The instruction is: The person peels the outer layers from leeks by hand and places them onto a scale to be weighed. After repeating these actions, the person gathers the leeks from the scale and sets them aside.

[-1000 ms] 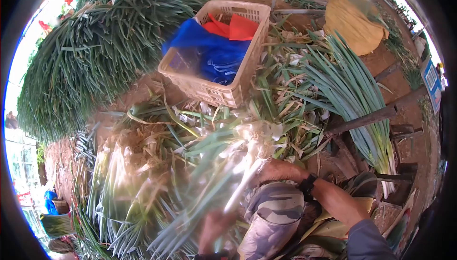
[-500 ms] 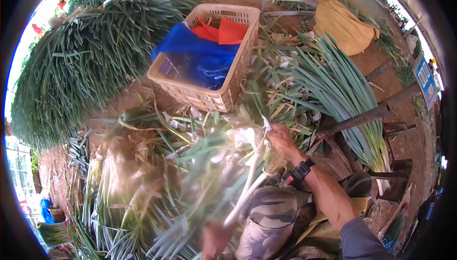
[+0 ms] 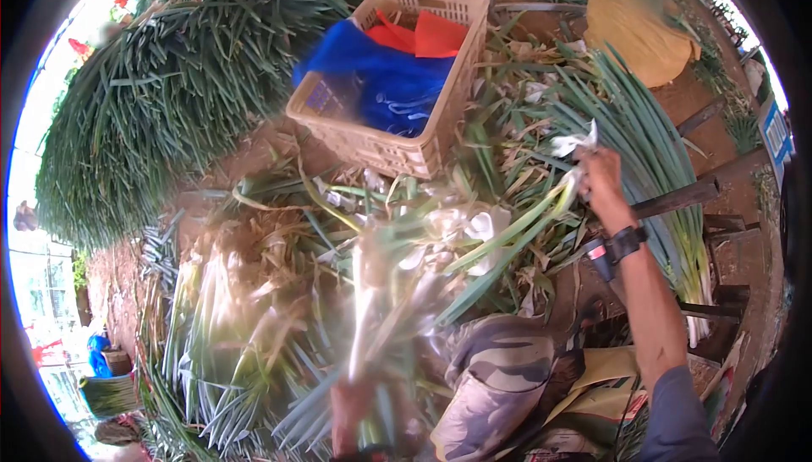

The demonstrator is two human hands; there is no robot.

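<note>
My right hand (image 3: 600, 179) is closed on a stripped green onion leaf (image 3: 529, 224), its pale end at the fingers and its green blades trailing down to the left. A white scrap of skin (image 3: 577, 139) sticks up at that hand. Low in the view, my left hand (image 3: 348, 403) is blurred by motion and wrapped round a green onion (image 3: 362, 318), its white stem pointing up. Unpeeled green onions (image 3: 224, 310) with rooty, dirty ends lie to the left of it. Peeled green onions (image 3: 626, 132) rest in a bundle beyond my right hand.
A tan plastic crate (image 3: 423, 158) with blue and red cloth stands ahead. A big heap of green onions (image 3: 186, 90) fills the back left. Stripped leaves and skins (image 3: 457, 229) litter the ground. A wooden bar (image 3: 677, 200) juts out under the bundle; a yellow sack (image 3: 639, 31) lies at back right.
My right hand has moved right and up, away from the onion stem, with the stripped leaf in it. My left hand has shifted left with the onion, which now stands more upright.
</note>
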